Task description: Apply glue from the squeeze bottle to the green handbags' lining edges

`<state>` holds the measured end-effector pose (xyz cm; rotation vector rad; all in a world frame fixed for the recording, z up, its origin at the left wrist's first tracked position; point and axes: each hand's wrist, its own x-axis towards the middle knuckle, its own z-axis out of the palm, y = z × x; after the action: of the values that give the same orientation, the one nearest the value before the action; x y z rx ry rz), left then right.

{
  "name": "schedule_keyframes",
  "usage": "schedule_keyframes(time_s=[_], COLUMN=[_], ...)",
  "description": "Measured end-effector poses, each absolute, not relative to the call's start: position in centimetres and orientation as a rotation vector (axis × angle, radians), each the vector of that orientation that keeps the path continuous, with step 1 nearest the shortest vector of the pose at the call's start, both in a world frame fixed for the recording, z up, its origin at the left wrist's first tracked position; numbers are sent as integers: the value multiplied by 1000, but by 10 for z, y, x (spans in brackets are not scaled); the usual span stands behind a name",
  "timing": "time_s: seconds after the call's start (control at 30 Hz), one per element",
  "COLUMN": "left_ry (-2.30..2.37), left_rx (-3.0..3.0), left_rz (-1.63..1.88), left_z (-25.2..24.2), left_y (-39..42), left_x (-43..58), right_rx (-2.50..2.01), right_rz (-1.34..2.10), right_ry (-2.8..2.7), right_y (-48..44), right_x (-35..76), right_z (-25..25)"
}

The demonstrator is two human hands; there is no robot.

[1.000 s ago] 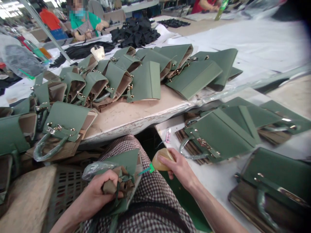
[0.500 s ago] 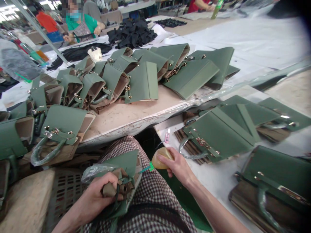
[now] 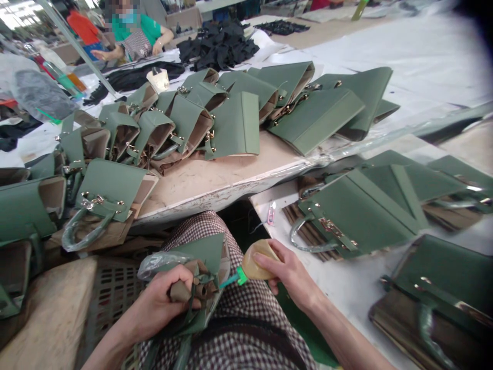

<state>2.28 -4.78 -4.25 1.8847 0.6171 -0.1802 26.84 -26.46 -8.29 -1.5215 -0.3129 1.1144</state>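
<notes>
On my lap lies a green handbag with a brown lining and clear plastic wrap at one side. My left hand is closed around its bunched brown lining. Between the thumb and fingers of my right hand is a soft squeeze bottle of yellowish contents with a green nozzle. The nozzle tip points left and reaches the bag's edge; whether it touches is hard to tell. A checked apron covers my legs under the bag.
Several green handbags crowd the table ahead. More bags lie on the white surface at right, near small pink thread snips. A plastic crate stands at lower left. Across the table a co-worker sits by black pieces.
The view has shifted slightly, so the surroundings appear a little further right. Both hands keep their holds, and the bottle's nozzle stays at the bag's edge. The co-worker's hand has moved.
</notes>
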Motion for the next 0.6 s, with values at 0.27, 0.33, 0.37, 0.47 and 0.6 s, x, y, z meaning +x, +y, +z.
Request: schedule_keyframes(time_s=[0.27, 0.33, 0.37, 0.47, 0.6], left_ry=[619, 623, 625, 640, 628], left_rx=[1828, 1835, 1839, 1843, 1842], left_rz=[-164, -170, -171, -173, -168], left_z=[-41, -41, -41, -41, -41], left_y=[-49, -49, -49, -49, -49], left_x=[23, 23, 23, 23, 24], right_rx=[-1433, -1418, -1411, -1429, -1581], right_rz=[1169, 1182, 1187, 1179, 1086], right_ry=[-303, -302, -301, -287, -298], right_y=[-269, -270, -270, -268, -263], right_x=[258, 257, 258, 262, 272], right_z=[-72, -72, -72, -77, -85])
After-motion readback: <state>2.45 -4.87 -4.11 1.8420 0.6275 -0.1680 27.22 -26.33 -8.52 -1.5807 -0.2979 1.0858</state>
